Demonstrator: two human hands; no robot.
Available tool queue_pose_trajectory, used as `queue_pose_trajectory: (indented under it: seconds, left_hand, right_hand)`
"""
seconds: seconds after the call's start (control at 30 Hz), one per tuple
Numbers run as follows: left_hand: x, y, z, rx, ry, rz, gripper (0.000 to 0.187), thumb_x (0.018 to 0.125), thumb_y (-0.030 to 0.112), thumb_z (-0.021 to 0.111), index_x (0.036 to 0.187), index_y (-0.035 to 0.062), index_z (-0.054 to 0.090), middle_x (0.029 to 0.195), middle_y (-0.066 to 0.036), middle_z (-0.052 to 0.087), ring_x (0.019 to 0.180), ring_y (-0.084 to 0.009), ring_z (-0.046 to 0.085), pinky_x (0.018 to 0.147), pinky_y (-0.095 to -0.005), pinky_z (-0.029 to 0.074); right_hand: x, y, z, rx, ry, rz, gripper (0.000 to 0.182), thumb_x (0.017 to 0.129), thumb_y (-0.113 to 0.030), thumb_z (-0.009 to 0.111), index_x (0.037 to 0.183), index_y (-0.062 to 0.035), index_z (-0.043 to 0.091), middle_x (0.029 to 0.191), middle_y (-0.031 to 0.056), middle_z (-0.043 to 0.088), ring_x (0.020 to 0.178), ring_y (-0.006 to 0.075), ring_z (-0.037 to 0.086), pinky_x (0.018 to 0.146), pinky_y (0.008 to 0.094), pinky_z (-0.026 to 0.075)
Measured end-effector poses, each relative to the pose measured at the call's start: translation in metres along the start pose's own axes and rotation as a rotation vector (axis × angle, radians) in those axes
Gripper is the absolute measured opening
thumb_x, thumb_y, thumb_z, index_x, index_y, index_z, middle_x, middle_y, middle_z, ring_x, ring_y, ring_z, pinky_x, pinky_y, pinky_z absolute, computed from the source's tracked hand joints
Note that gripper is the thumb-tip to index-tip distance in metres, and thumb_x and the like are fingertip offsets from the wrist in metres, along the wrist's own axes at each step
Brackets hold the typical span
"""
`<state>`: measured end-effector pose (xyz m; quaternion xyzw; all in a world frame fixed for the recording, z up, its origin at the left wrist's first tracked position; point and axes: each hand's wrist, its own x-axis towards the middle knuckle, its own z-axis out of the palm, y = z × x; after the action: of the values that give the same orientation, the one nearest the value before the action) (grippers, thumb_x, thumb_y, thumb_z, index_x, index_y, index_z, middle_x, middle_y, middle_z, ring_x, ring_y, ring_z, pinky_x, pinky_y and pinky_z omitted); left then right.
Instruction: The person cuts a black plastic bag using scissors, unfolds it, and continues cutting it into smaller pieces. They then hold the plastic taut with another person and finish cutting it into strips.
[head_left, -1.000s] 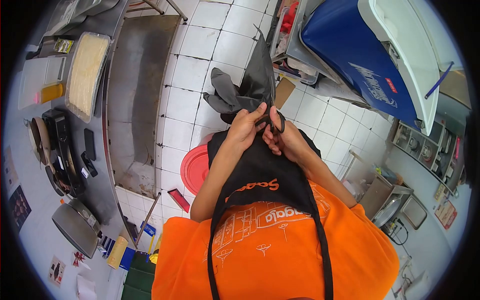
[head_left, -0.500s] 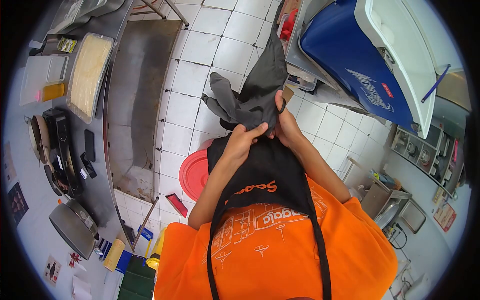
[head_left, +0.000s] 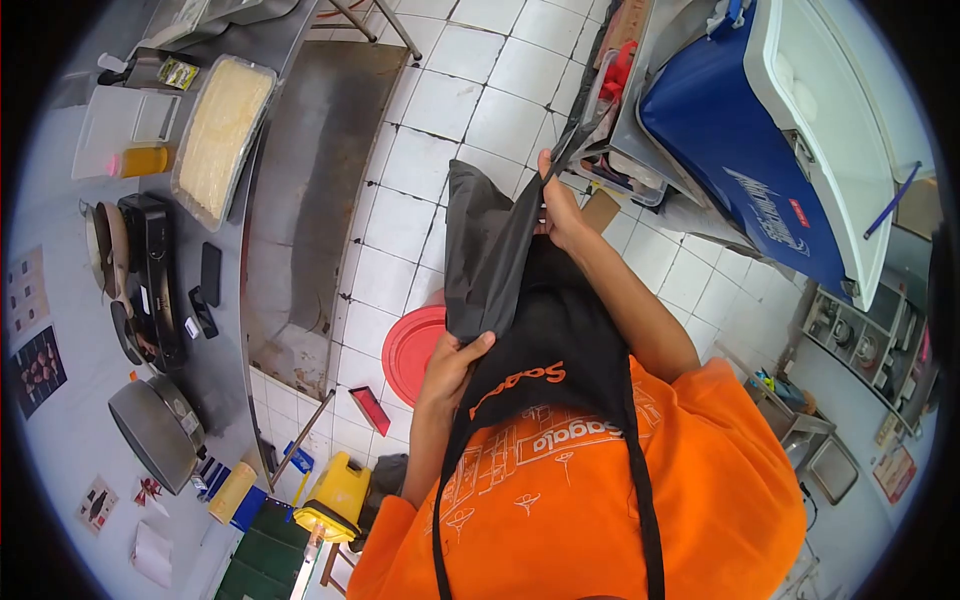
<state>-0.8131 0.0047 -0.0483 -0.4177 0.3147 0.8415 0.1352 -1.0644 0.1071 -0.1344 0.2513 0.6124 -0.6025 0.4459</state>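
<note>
Dark grey fabric (head_left: 487, 250) is stretched between my two hands in front of the black apron (head_left: 540, 340). My left hand (head_left: 458, 362) pinches its lower edge, thumb on top, beside the apron's left side. Farther up and to the right, my right hand (head_left: 556, 205) is closed around another part of the fabric, which runs on as a twisted strip toward the upper right. The fingers of my right hand are partly hidden behind the cloth. Below my hands is an orange shirt (head_left: 700, 470).
A steel counter (head_left: 225, 330) on the left carries a wrapped tray (head_left: 222, 140) and a black stove (head_left: 150, 280). A red round lid (head_left: 412, 352) and a yellow bucket (head_left: 338, 497) are at floor level. On the right stands a blue cooler (head_left: 740, 130) with its lid open.
My hands have moved apart, the left one down and toward the left, the right one slightly up. The bunched fabric is now spread out between them. The view has shifted slightly.
</note>
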Motion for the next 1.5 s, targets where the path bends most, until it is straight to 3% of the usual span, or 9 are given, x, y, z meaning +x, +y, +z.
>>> queue_pose_trajectory:
  seconds: [0.1, 0.33, 0.4, 0.5, 0.73, 0.77, 0.9, 1.17, 1.5]
  left_hand:
    - [-0.012, -0.005, -0.006, 0.018, 0.040, 0.030, 0.037, 0.089, 0.005, 0.068, 0.123, -0.0030, 0.058, 0.117, -0.009, 0.065, 0.104, -0.0150, 0.063, 0.093, -0.0294, 0.048]
    - [-0.032, -0.004, -0.013, 0.104, 0.088, 0.046, 0.032, 0.089, 0.003, 0.067, 0.120, -0.0028, 0.060, 0.112, -0.010, 0.068, 0.095, -0.0143, 0.066, 0.085, -0.0283, 0.052]
    - [-0.039, -0.006, -0.017, 0.140, 0.115, 0.049, 0.030, 0.090, 0.003, 0.066, 0.119, -0.0028, 0.061, 0.110, -0.009, 0.068, 0.094, -0.0138, 0.066, 0.084, -0.0277, 0.052]
    - [-0.043, -0.018, -0.035, 0.163, 0.136, 0.068, 0.028, 0.091, 0.003, 0.065, 0.118, -0.0027, 0.061, 0.109, -0.008, 0.069, 0.093, -0.0131, 0.066, 0.081, -0.0267, 0.052]
    - [-0.048, -0.018, -0.045, 0.084, 0.173, 0.084, 0.035, 0.091, 0.008, 0.066, 0.124, -0.0016, 0.058, 0.113, -0.006, 0.067, 0.097, -0.0128, 0.064, 0.085, -0.0279, 0.050]
    - [-0.048, -0.018, -0.046, 0.080, 0.182, 0.087, 0.035, 0.091, 0.008, 0.066, 0.124, -0.0016, 0.058, 0.113, -0.006, 0.067, 0.097, -0.0128, 0.064, 0.085, -0.0279, 0.050]
    - [-0.053, -0.015, -0.051, -0.134, 0.197, 0.209, 0.040, 0.090, 0.010, 0.068, 0.127, 0.0003, 0.055, 0.117, -0.005, 0.065, 0.102, -0.0140, 0.062, 0.088, -0.0285, 0.047]
    - [-0.055, -0.020, -0.054, -0.094, 0.193, 0.201, 0.040, 0.091, 0.015, 0.069, 0.126, 0.0024, 0.054, 0.109, -0.003, 0.065, 0.090, -0.0122, 0.060, 0.083, -0.0280, 0.047]
    - [-0.071, -0.041, -0.061, -0.019, 0.188, 0.200, 0.054, 0.093, 0.014, 0.066, 0.140, 0.0008, 0.042, 0.135, -0.009, 0.055, 0.120, -0.0169, 0.055, 0.100, -0.0322, 0.043]
  right_hand:
    - [0.006, -0.001, 0.005, 0.026, -0.040, 0.030, 0.077, 0.079, -0.085, 0.045, 0.092, -0.0106, 0.057, 0.080, 0.0034, 0.059, 0.075, 0.0193, 0.059, 0.064, 0.0369, 0.049]
    - [0.039, 0.001, 0.024, 0.112, 0.033, -0.013, 0.083, 0.080, -0.086, 0.041, 0.103, -0.0066, 0.055, 0.096, 0.0101, 0.058, 0.084, 0.0242, 0.059, 0.071, 0.0431, 0.051]
    - [0.055, -0.003, 0.024, 0.212, -0.023, 0.003, 0.110, 0.083, -0.082, 0.041, 0.146, 0.0064, 0.028, 0.142, 0.0253, 0.041, 0.128, 0.0356, 0.046, 0.101, 0.0529, 0.042]
    - [0.058, -0.014, 0.027, 0.272, -0.068, 0.000, 0.113, 0.083, -0.082, 0.040, 0.152, 0.0040, 0.017, 0.154, 0.0251, 0.026, 0.137, 0.0364, 0.036, 0.108, 0.0517, 0.035]
    - [0.036, -0.033, 0.042, -0.019, -0.185, 0.028, 0.112, 0.078, -0.085, 0.045, 0.142, 0.0062, 0.036, 0.138, 0.0255, 0.047, 0.124, 0.0370, 0.049, 0.103, 0.0530, 0.039]
    - [0.039, -0.032, 0.041, -0.047, -0.166, 0.027, 0.107, 0.073, -0.089, 0.047, 0.126, 0.0051, 0.051, 0.118, 0.0218, 0.057, 0.103, 0.0334, 0.060, 0.091, 0.0494, 0.049]
    - [0.047, -0.038, 0.020, -0.130, -0.443, 0.032, 0.100, 0.068, -0.094, 0.043, 0.098, 0.0008, 0.060, 0.091, 0.0126, 0.055, 0.070, 0.0221, 0.061, 0.065, 0.0376, 0.054]
    - [0.017, -0.042, 0.011, -0.306, -0.472, 0.039, 0.098, 0.068, -0.094, 0.043, 0.100, -0.0027, 0.059, 0.091, 0.0117, 0.053, 0.068, 0.0250, 0.062, 0.065, 0.0389, 0.055]
    - [0.039, -0.038, -0.018, -0.082, -0.274, -0.071, 0.094, 0.071, -0.094, 0.036, 0.100, -0.0075, 0.059, 0.094, 0.0137, 0.059, 0.079, 0.0285, 0.063, 0.071, 0.0428, 0.055]
